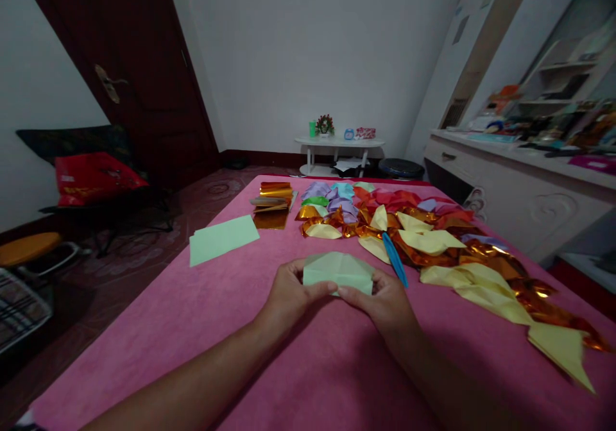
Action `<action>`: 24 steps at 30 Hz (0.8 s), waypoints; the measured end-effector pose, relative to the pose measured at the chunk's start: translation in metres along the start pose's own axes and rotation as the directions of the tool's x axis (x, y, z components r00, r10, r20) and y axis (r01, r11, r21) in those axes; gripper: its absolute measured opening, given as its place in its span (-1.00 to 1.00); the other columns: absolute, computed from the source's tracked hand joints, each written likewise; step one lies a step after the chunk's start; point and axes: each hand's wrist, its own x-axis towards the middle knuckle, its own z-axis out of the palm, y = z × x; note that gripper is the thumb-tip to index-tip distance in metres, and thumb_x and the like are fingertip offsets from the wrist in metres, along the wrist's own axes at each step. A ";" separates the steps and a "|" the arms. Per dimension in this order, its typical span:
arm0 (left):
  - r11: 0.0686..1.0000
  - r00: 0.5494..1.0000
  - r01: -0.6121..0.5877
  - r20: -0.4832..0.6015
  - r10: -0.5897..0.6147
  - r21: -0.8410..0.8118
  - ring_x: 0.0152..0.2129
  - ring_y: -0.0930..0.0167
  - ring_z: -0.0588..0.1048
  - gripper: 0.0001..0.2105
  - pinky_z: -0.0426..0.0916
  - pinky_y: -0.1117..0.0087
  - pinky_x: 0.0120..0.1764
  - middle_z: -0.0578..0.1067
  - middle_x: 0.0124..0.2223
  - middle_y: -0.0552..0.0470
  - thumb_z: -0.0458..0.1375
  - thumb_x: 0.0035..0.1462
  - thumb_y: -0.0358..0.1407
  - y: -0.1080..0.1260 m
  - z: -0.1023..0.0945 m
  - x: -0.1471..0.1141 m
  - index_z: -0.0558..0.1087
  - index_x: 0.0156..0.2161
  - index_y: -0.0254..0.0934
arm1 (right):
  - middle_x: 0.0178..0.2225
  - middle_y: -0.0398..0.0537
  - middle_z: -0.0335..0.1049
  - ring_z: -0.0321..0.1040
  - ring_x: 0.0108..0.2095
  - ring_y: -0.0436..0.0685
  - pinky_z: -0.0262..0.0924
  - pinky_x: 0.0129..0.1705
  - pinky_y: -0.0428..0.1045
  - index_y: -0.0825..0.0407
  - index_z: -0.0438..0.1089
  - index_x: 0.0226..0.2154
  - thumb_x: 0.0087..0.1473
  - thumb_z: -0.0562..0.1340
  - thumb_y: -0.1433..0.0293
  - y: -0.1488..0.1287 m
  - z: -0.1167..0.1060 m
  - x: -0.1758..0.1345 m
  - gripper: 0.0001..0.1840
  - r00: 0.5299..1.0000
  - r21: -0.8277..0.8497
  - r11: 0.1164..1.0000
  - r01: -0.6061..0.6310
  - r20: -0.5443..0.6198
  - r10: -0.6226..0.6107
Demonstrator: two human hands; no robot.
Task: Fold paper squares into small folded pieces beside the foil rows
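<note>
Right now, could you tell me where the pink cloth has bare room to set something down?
Free: the near left of the pink cloth, below the flat green sheet and beside the left hand. Crowded: the far side and right edge, under the folded paper pieces.

Two bare forearms entered from the lower edge. The left hand [289, 290] and the right hand [382, 303] carried no gloves, rings or watch; no sleeve reached either wrist. Fingers appeared slender, with short nails.
</note>
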 end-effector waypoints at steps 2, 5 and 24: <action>1.000 0.999 -0.015 -0.031 0.015 0.007 -0.43 0.39 0.47 -0.64 0.35 0.41 -0.30 0.57 -0.31 -0.03 0.39 -0.25 -0.30 -0.001 0.002 -0.002 0.53 -0.25 -0.38 | -0.45 -0.06 0.49 0.39 -0.45 0.14 0.29 -0.38 0.00 0.11 0.47 -0.36 -0.32 0.43 0.25 0.000 0.001 0.000 -0.60 1.000 -0.008 1.000 0.015 -0.010 -0.015; 0.997 0.996 -0.026 -0.078 0.032 0.075 -0.50 0.43 0.43 -0.73 0.31 0.45 -0.38 0.55 -0.39 -0.01 0.35 -0.18 -0.26 -0.001 0.002 -0.004 0.54 -0.34 -0.40 | -0.48 -0.10 0.46 0.39 -0.43 0.14 0.28 -0.36 0.00 0.09 0.47 -0.44 -0.25 0.41 0.22 0.000 0.001 -0.001 -0.68 0.999 0.031 0.999 0.033 0.002 -0.033; 0.961 0.966 -0.069 -0.224 0.132 0.268 -0.65 0.54 0.26 -0.68 0.11 0.52 -0.55 0.35 -0.61 0.11 0.24 -0.05 -0.12 -0.002 -0.034 0.007 0.41 -0.56 -0.38 | -0.72 -0.10 0.33 0.18 -0.67 -0.02 0.03 -0.57 -0.11 0.08 0.40 -0.74 0.01 0.14 0.23 -0.003 0.004 -0.009 -0.58 0.952 -0.370 0.929 0.019 0.291 0.096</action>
